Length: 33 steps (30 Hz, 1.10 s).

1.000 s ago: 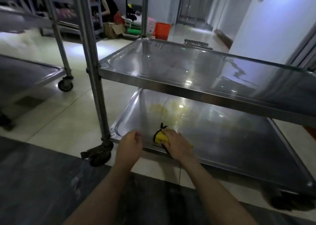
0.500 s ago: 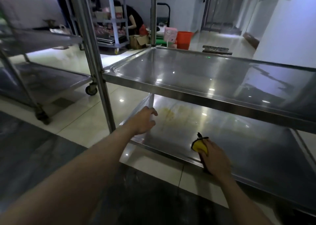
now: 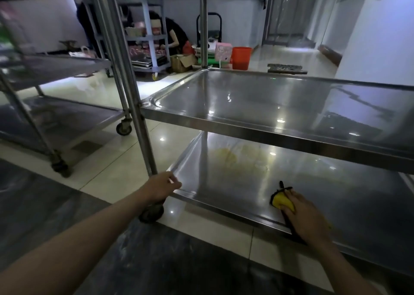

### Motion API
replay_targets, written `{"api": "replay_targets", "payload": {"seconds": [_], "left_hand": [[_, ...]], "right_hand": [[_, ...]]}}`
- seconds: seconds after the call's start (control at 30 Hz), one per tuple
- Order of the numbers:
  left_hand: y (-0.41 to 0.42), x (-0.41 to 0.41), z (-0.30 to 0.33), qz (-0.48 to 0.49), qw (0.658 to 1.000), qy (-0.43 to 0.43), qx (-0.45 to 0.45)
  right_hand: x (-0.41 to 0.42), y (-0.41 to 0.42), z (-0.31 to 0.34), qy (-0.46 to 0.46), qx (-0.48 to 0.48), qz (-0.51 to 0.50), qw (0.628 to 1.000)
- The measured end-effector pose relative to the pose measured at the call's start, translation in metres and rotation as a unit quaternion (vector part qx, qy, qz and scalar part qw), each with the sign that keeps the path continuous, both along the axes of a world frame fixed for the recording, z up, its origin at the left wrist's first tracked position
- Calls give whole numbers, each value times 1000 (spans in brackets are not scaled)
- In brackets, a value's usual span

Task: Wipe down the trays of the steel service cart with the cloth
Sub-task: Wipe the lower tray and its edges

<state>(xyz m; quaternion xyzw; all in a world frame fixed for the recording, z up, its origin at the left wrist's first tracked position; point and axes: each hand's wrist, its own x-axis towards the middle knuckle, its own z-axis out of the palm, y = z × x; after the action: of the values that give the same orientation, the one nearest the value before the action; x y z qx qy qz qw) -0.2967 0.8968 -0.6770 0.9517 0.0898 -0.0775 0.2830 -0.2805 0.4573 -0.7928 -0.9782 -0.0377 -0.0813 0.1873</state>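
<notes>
Yellow cloth with black edging (image 3: 282,200) on the steel cart's bottom tray (image 3: 235,182), near its front rim.
Right hand (image 3: 308,216) presses it, fingers curled over; left hand (image 3: 162,187) grips the tray's corner.

The floor (image 3: 116,173) is pale glossy tile that mirrors the ceiling lights, and it meets a band of dark stone (image 3: 156,261) in the foreground. A second steel trolley (image 3: 56,115) stands at the left on casters. Further back a grey utility cart (image 3: 152,48) holds stacked items, with a person in dark clothing (image 3: 174,34) crouched just behind it. Near them sit an open cardboard box (image 3: 182,62), a pink box (image 3: 223,51) and an orange bucket (image 3: 241,57). A white wall (image 3: 380,48) runs along the right beside a corridor.
</notes>
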Motion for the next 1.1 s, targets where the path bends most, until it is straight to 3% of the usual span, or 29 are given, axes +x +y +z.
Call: {"api": "replay_targets", "payload": {"seconds": [0.1, 0.17, 0.3, 0.43, 0.6, 0.7, 0.93, 1.1], "left_hand": [[44, -1, -16, 133, 990, 45, 26], [63, 2, -13, 162, 986, 38, -11], [68, 29, 23, 95, 969, -150, -170], [64, 57, 47, 72, 910, -188, -364], [55, 68, 23, 143, 880, -242, -383], [49, 75, 14, 186, 858, -272, -394], [47, 80, 5, 189, 842, -321, -389], [44, 78, 8, 183, 836, -344, -386]], "right_hand": [[3, 8, 5, 10, -1, -18, 1000], [8, 17, 6, 10, 4, -24, 1000], [30, 43, 1, 21, -9, -24, 999], [57, 71, -2, 24, -24, -18, 999], [103, 135, 5, 52, 23, -13, 998], [133, 198, 8, 41, -7, 2, 999], [160, 356, 22, 14, 4, 121, 993], [160, 346, 13, 7, -3, 139, 990]]}}
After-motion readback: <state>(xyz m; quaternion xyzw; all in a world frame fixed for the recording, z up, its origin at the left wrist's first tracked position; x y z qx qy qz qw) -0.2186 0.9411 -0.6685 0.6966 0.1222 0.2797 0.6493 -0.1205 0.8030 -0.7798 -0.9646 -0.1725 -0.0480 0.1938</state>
